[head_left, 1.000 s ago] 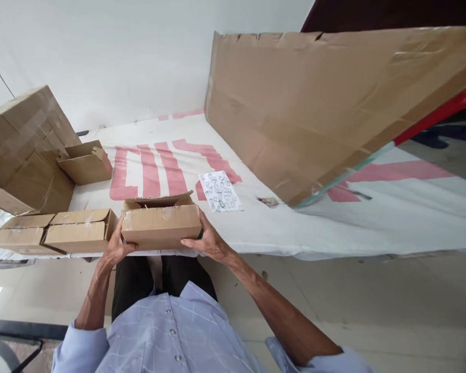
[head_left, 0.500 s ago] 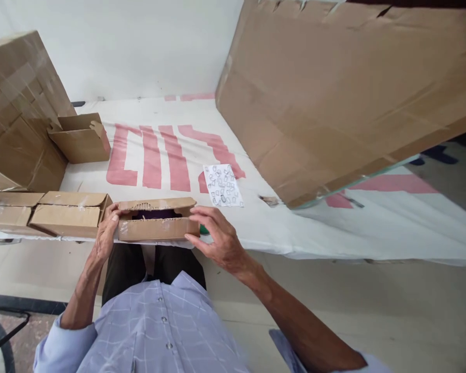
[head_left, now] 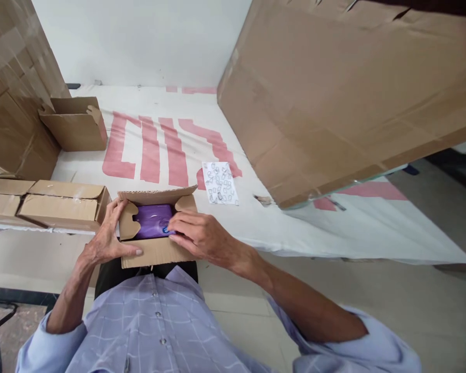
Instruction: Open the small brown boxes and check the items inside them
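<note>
A pale, plain wall (head_left: 140, 41) backs the scene, and below it a white cloth (head_left: 295, 228) with blocky red shapes runs wrinkled along the tabletop. At the near edge sits the open box (head_left: 159, 251), lid flaps spread, the purple pack (head_left: 151, 217) lying inside between notched end flaps. The left hand (head_left: 106, 241) grips the box's left end, thumb across the front flap, likely to brace it and keep the mouth wide. In comes the right hand (head_left: 205, 235), fingers curled at the pack's right end; whether they pinch it or merely touch, I cannot tell. Working at the edge probably keeps everything within easy reach. And look at the textures: smooth, shiny wrap against dull brown cardboard, ragged along the raised back flap. To the left, two taped boxes (head_left: 62, 207) line the edge, an open carton (head_left: 79, 132) behind them against a big taped carton (head_left: 15, 114). Right of centre lies a doodled paper sheet (head_left: 219, 184), near a broad cardboard slab (head_left: 334, 103), creased and glossy with tape.
</note>
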`<state>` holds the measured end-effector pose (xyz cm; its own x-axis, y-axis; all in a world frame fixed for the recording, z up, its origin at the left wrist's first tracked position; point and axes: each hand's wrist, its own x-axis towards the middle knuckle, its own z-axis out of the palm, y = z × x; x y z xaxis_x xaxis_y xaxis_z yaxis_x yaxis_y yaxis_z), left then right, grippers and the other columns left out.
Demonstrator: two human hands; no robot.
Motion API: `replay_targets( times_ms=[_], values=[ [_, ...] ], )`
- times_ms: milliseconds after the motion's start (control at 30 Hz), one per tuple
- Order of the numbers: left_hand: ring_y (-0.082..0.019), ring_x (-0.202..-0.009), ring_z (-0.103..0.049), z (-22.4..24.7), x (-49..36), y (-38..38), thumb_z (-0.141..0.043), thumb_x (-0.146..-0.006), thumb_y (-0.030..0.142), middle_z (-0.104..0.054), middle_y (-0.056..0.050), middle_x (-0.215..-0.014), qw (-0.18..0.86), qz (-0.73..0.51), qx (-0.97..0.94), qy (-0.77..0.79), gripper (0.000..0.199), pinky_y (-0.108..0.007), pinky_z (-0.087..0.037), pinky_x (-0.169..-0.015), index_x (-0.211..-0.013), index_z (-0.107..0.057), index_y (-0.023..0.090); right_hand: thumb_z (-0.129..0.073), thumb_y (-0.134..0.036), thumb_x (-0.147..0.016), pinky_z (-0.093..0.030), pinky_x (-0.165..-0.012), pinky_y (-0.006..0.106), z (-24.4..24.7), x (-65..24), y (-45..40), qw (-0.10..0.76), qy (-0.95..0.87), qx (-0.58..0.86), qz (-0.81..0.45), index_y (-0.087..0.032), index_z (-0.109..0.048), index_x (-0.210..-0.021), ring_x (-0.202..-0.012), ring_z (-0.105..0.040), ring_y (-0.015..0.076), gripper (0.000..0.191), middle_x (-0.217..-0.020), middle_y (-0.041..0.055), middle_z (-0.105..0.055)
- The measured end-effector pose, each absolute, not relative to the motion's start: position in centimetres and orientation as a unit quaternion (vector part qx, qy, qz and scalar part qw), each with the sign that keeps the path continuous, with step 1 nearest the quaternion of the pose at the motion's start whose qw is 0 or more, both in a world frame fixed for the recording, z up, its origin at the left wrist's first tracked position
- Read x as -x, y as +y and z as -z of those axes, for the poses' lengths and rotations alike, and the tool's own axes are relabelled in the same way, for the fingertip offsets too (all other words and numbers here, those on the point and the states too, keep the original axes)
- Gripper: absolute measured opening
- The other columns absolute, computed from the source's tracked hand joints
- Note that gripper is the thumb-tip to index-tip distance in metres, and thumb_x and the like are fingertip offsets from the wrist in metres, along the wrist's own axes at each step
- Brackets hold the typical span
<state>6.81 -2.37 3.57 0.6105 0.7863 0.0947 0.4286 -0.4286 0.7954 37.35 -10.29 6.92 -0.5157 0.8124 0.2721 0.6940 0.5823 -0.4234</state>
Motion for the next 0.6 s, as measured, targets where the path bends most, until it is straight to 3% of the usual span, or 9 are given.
replay_targets(
  times_ms=[100,167,233,300,400,533,600],
  values=[
    [-0.049,-0.163,-0.030,-3.5,-6.9,-2.4,-0.099,-0.060,0.069,-0.027,-0.020,-0.172,0.379,-0.237,-0.813,0.374,0.141,-0.067,-0.034,-0.134,-0.173,-0.028,0.026,-0.069,-0.025,-0.103,-0.058,-0.098,0.043,-6.8,-36.3,-7.0,0.074,-0.876,0.463,-0.112,-0.017,-0.073,-0.122,-0.120,-0.069,0.0302,0.022,-0.131,0.0163,-0.073],
    [-0.050,-0.163,-0.031,-3.3,-6.8,-2.4,-0.099,-0.060,0.070,-0.027,-0.020,-0.171,0.378,-0.236,-0.814,0.373,0.141,-0.068,-0.034,-0.134,-0.173,-0.027,0.026,-0.079,-0.029,-0.096,-0.057,-0.096,0.045,-5.9,-35.6,-5.2,-0.029,-0.863,0.495,-0.100,-0.015,-0.072,-0.127,-0.118,-0.069,0.0340,0.035,-0.134,0.0202,-0.071],
    [-0.050,-0.163,-0.029,-3.1,-6.7,-2.4,-0.098,-0.059,0.071,-0.027,-0.020,-0.171,0.377,-0.236,-0.814,0.373,0.141,-0.069,-0.033,-0.133,-0.173,-0.027,0.026,-0.081,-0.025,-0.093,-0.055,-0.094,0.045,-4.6,-35.1,-4.0,-0.085,-0.855,0.505,-0.082,-0.014,-0.075,-0.122,-0.112,-0.070,0.0345,0.032,-0.129,0.0215,-0.072],
    [-0.051,-0.164,-0.028,-2.8,-6.7,-2.4,-0.098,-0.058,0.073,-0.028,-0.021,-0.170,0.377,-0.241,-0.813,0.373,0.142,-0.070,-0.033,-0.133,-0.172,-0.029,0.025,-0.072,-0.014,-0.096,-0.053,-0.092,0.044,-3.2,-34.7,-3.4,-0.074,-0.863,0.496,-0.064,-0.015,-0.077,-0.110,-0.106,-0.069,0.0314,0.015,-0.120,0.0198,-0.074],
    [-0.051,-0.162,-0.032,-2.5,-6.8,-2.4,-0.100,-0.054,0.073,-0.031,-0.022,-0.168,0.378,-0.260,-0.808,0.370,0.142,-0.069,-0.034,-0.132,-0.169,-0.033,0.023,-0.058,-0.002,-0.097,-0.051,-0.088,0.041,-1.8,-34.8,-3.1,-0.014,-0.875,0.481,-0.056,-0.018,-0.075,-0.092,-0.098,-0.068,0.0265,0.023,-0.108,0.0154,-0.076],
    [-0.049,-0.156,-0.040,-2.5,-7.0,-2.3,-0.102,-0.053,0.069,-0.036,-0.022,-0.165,0.386,-0.277,-0.802,0.363,0.138,-0.067,-0.039,-0.130,-0.166,-0.037,0.023,-0.055,-0.004,-0.098,-0.051,-0.076,0.036,-3.2,-35.7,-3.4,0.039,-0.881,0.468,-0.060,-0.018,-0.071,-0.081,-0.086,-0.065,0.0232,0.027,-0.089,0.0110,-0.074],
    [-0.048,-0.155,-0.043,-2.6,-7.0,-2.1,-0.102,-0.053,0.067,-0.038,-0.021,-0.164,0.390,-0.279,-0.798,0.366,0.137,-0.065,-0.041,-0.129,-0.165,-0.038,0.022,-0.052,-0.009,-0.102,-0.052,-0.075,0.035,-5.4,-36.6,-3.7,0.120,-0.884,0.448,-0.064,-0.018,-0.070,-0.081,-0.085,-0.065,0.0220,0.029,-0.089,0.0104,-0.074]
  ],
)
